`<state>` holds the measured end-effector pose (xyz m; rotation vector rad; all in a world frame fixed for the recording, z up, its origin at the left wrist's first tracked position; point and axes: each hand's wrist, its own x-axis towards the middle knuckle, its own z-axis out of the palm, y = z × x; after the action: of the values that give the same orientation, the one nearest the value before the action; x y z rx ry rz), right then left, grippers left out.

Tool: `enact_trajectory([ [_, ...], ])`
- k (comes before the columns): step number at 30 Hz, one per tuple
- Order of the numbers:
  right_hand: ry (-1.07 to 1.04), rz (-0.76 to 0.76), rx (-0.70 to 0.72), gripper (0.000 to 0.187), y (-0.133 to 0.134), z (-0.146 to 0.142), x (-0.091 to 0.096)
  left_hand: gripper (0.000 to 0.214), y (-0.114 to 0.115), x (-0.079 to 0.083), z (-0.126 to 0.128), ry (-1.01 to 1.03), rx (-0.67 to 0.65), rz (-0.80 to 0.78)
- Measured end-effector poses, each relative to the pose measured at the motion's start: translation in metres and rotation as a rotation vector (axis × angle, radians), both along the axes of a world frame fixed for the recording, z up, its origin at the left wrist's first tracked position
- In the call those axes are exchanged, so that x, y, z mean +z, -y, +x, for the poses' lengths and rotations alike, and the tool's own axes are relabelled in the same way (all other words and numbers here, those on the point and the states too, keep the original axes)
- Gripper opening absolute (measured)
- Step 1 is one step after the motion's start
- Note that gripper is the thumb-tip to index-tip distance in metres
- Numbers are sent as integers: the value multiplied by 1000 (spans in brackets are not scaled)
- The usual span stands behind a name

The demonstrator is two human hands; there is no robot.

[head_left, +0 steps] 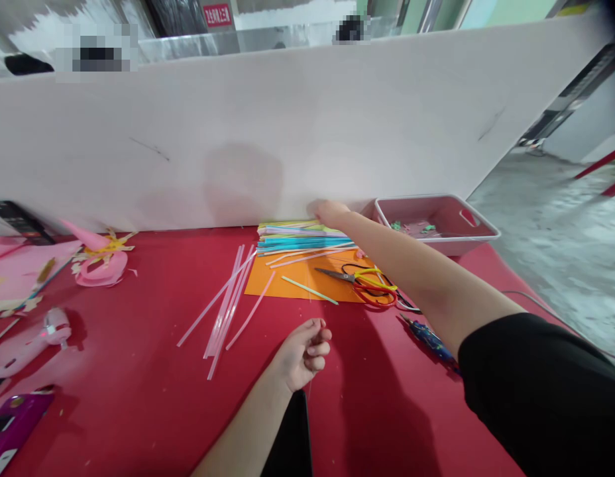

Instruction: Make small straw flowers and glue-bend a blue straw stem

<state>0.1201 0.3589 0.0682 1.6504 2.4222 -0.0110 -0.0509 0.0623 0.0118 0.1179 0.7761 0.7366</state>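
Nearest the camera, the left hand [305, 352] is seen resting on the red worktop [138, 411], curled nearly closed, with nothing made out in it. Just beyond it, at least five pale loose straws [225, 311] are fanned out, their long axes running from near left to far right. One orange sheet [297, 275] is laid behind them, with one green straw [310, 290] and scissors [360, 278] on it, the blades pointed left. At the far edge, the right hand [330, 212] is stretched onto one stack of coloured straws [302, 238], which lies lengthwise, left to right, along the white board [287, 132]; its grip cannot be told. One pink tray [479, 228] is set just right of it.
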Motion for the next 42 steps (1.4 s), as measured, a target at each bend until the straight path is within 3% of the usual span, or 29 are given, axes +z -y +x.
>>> enact_trajectory([
  [3, 4, 14, -3, 36, 2, -2, 2, 14, 0, 0, 0, 12, 8, 11],
  [10, -2, 89, 3, 37, 18, -12, -19, 19, 2, 8, -3, 69, 20, 99],
  [13, -13, 158, 51, 37, 21, -11, -19, 20, 2, 8, -4, 87, 33, 115],
  [18, -8, 248, 117, 37, 20, -9, -2, 18, 0, 6, -5, 117, 81, 138],
  [25, -36, 246, 102, 36, 26, -11, 14, 10, 0, 8, -5, 128, 105, 157],
  [28, -84, 275, 58, 37, 31, -3, 34, 9, 0, 7, -5, 117, 105, 174],
  [31, -154, 318, -6, 36, 42, 9, 68, 7, -1, 3, -5, 86, 97, 193],
  [34, -260, 384, -25, 28, 77, 18, 105, 22, -3, -1, -4, 34, 85, 212],
  [37, -376, 435, 11, 33, 145, 23, 121, 28, -7, -1, -1, -11, 88, 240],
  [39, -421, 404, 39, 29, 203, 28, 115, 23, -8, 5, -1, -20, 96, 266],
  [42, -662, 225, 102, 30, 285, 42, 83, 26, -6, 22, -3, -9, 88, 319],
])
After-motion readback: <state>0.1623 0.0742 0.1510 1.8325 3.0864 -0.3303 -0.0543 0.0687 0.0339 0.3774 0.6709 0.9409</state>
